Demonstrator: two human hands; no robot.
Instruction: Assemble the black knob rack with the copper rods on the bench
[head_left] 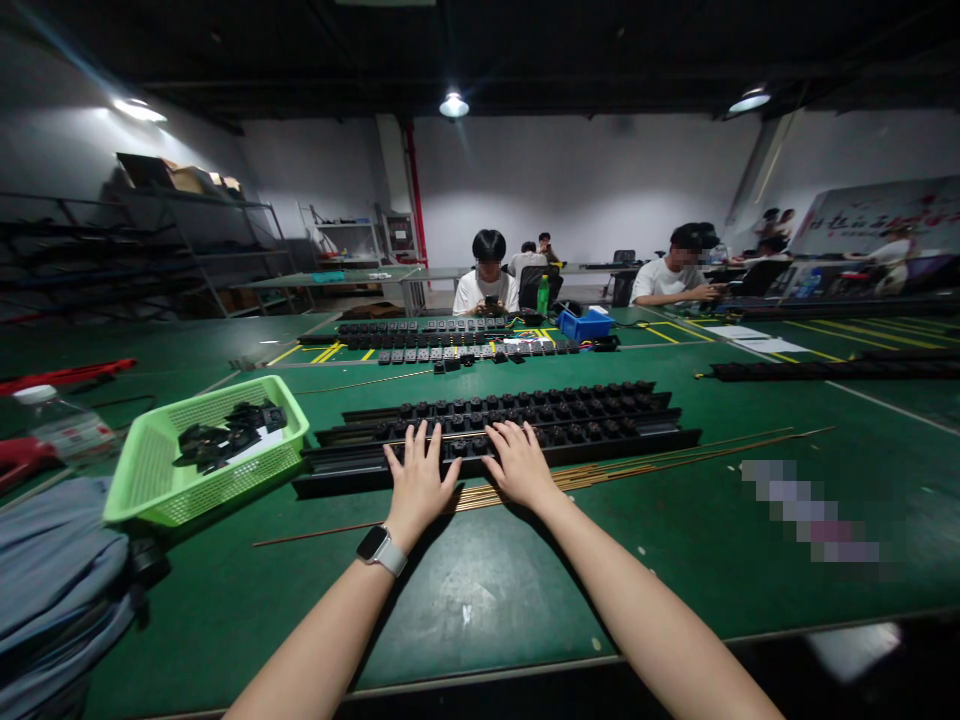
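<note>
Three long black channels [345, 480] lie side by side across the green table, each carrying a row of small black round parts [592, 432]. My left hand [418, 480], with a watch [373, 543] on its wrist, rests over the nearest channels with its fingers spread. To its right, my right hand [519, 465] lies flat on the same channels, fingers stretched out. Both palms face down, and the fingertips seem to touch the round parts. Under and beside my wrists runs a bundle of thin brass-coloured rods [600, 475].
A light green basket [161, 500] with black parts stands at the left, near a plastic bottle [64, 425] and grey-blue cloth [52, 590]. Further back are more rows of parts [450, 355] and a blue bin [585, 323]. Several people sit beyond the table.
</note>
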